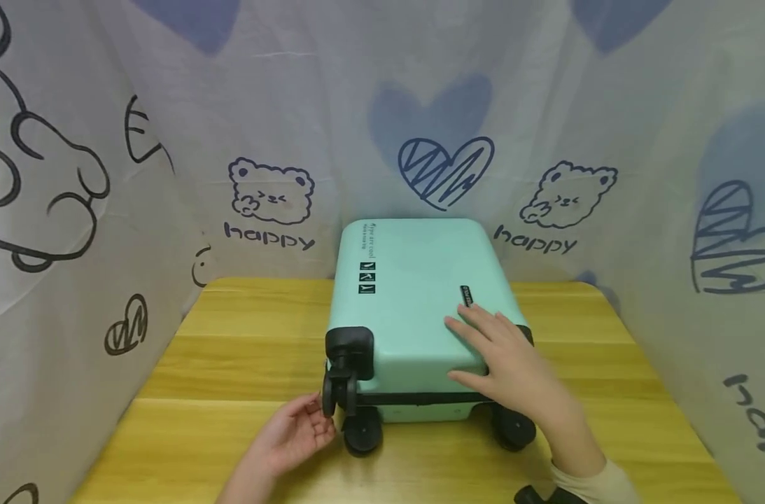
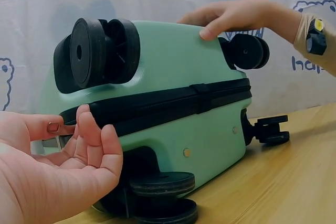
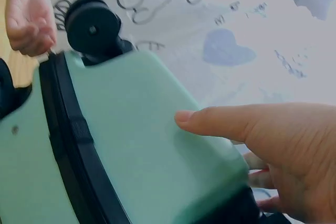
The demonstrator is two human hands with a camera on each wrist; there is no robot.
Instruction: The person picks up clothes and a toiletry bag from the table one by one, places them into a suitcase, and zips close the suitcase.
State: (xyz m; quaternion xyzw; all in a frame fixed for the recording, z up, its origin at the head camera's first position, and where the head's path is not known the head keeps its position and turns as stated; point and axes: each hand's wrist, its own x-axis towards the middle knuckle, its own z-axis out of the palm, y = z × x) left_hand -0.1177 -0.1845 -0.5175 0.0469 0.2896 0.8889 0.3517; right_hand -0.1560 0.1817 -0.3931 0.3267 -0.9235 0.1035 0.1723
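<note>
A mint-green hard-shell suitcase (image 1: 420,273) lies flat on the wooden table, its wheeled end towards me. A black zipper band (image 2: 157,106) runs around its side between the two shells. At the near left corner my left hand (image 1: 297,430) pinches a small zipper pull between thumb and curled fingers, beside the black wheels (image 2: 105,51); the fingers mostly hide the pull. My right hand (image 1: 508,357) rests on the top shell near the right corner, fingers spread and straight. In the right wrist view its thumb (image 3: 210,120) lies along the green shell.
The yellow wooden table (image 1: 250,336) extends on both sides of the suitcase. A white curtain (image 1: 344,105) printed with hearts and bears hangs behind and at both sides. Black caster wheels (image 1: 513,428) stick out from the suitcase's near end.
</note>
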